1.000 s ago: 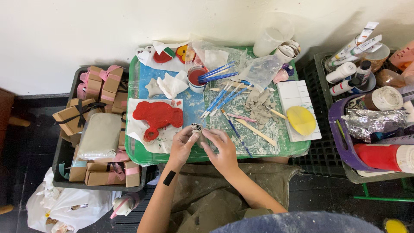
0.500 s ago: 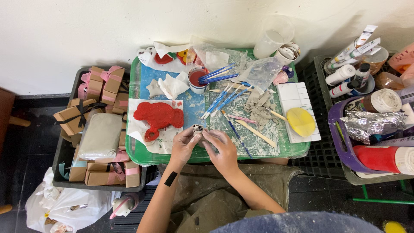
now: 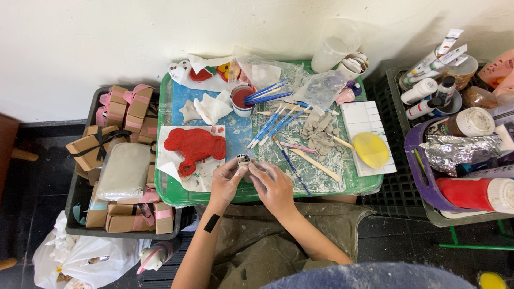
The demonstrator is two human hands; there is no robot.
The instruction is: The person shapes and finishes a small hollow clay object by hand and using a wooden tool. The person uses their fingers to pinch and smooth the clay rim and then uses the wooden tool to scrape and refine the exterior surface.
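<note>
Both hands meet at the near edge of the green plastic tray tabletop (image 3: pixel 176 195), where the left hand (image 3: pixel 227 179) and the right hand (image 3: pixel 273 184) together pinch a small grey lump of clay (image 3: pixel 243 159), fingers closed around it and holding it just above the tray surface. To shape it well, I judge that light, even pressure from both sides and slow turning would keep the piece from flattening or cracking. Just left of the hands lies a flat red-painted clay figure (image 3: pixel 195 145) on white paper; blue-handled paintbrushes (image 3: pixel 270 123) and grey clay scraps (image 3: pixel 318 128) lie toward the middle, a yellow round sponge (image 3: pixel 371 150) near the right edge. Compared with half a second ago, the hands sit in nearly the same spot, the lump still held between them.
</note>
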